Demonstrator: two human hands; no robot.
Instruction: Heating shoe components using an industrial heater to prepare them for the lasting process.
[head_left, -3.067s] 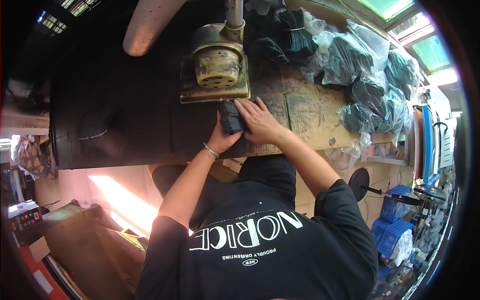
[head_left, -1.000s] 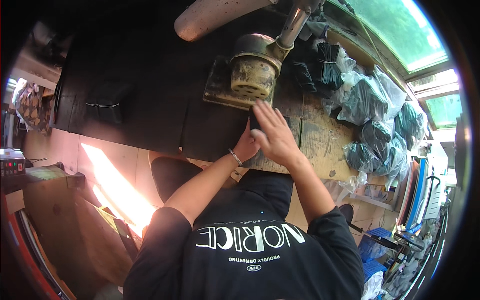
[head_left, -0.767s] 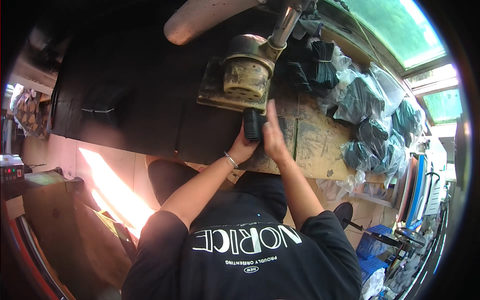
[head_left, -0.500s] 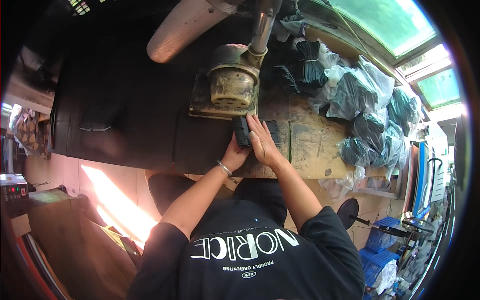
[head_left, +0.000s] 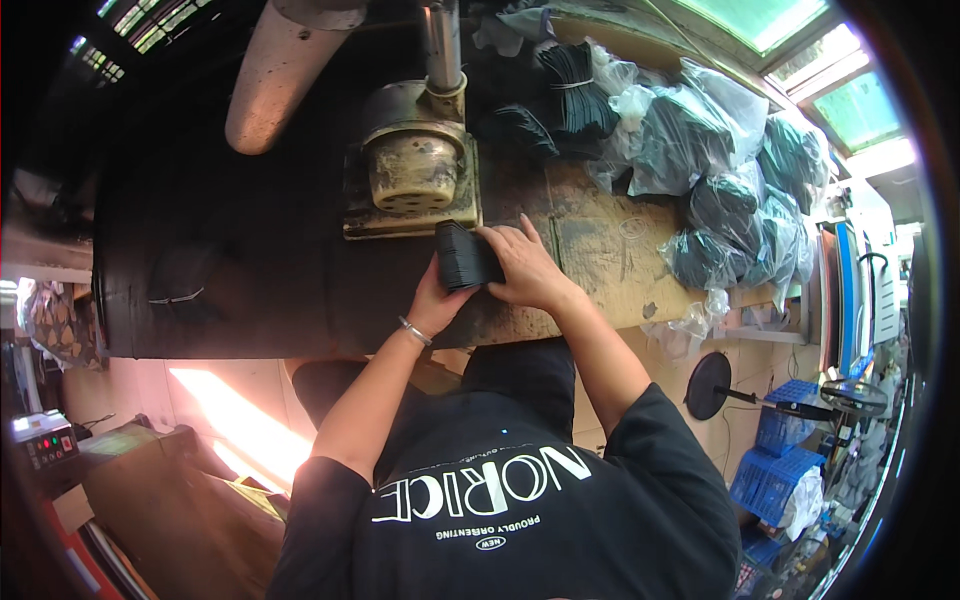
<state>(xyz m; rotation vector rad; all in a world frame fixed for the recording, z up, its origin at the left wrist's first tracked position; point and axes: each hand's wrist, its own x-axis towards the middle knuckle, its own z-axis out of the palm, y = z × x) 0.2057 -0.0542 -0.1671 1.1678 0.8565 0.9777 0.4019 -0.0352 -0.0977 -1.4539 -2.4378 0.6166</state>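
Note:
A stack of thin black pieces (head_left: 465, 255) stands between my hands at the edge of the worktable, its layered side showing. My left hand (head_left: 436, 300), with a silver bracelet at the wrist, grips it from the lower left; most of those fingers are hidden behind it. My right hand (head_left: 525, 265) closes on the stack's right end, its thumb below and its fingers bent along the top, one fingertip sticking up. Just beyond the stack is a worn machine head (head_left: 412, 180) with a round, perforated metal cup on a square base. What the pieces are made of is unclear.
A thick pale pipe (head_left: 275, 85) slants down at the back. Bundles of black pieces (head_left: 572, 90) and clear plastic bags (head_left: 690, 140) crowd the right. The worktable (head_left: 590, 270) has dark stains. Blue crates (head_left: 775, 480) and a round black stand (head_left: 708, 385) are at lower right.
My right hand has gone from lying flat with straight fingers along the stack to bending around its right end. More of the stack shows. The whole view has shifted slightly.

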